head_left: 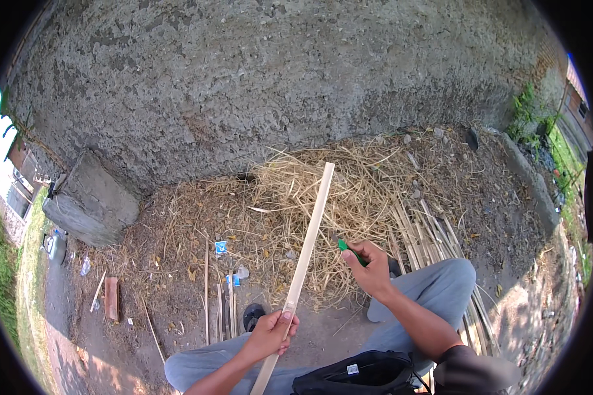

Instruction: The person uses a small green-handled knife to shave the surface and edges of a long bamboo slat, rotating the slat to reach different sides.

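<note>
My left hand [272, 332] is closed around the lower part of a long pale bamboo strip [311, 234], which slants up and away from my lap. To the right of the strip, my right hand [370, 268] grips a green-handled knife [342, 245]. Its short dark blade points up and left, apart from the strip as far as I can tell. Below my hands, a black bag [352, 378] sits open at my waist, between my bent legs in grey trousers.
Straw-like shavings [349, 184] lie heaped before a rough wall [263, 85]. Bamboo strips [428, 240] lie by my right knee, with thinner sticks [207, 289] at left. A concrete block [95, 201], a reddish brick [112, 298] and a kettle [56, 248] stand or lie farther left.
</note>
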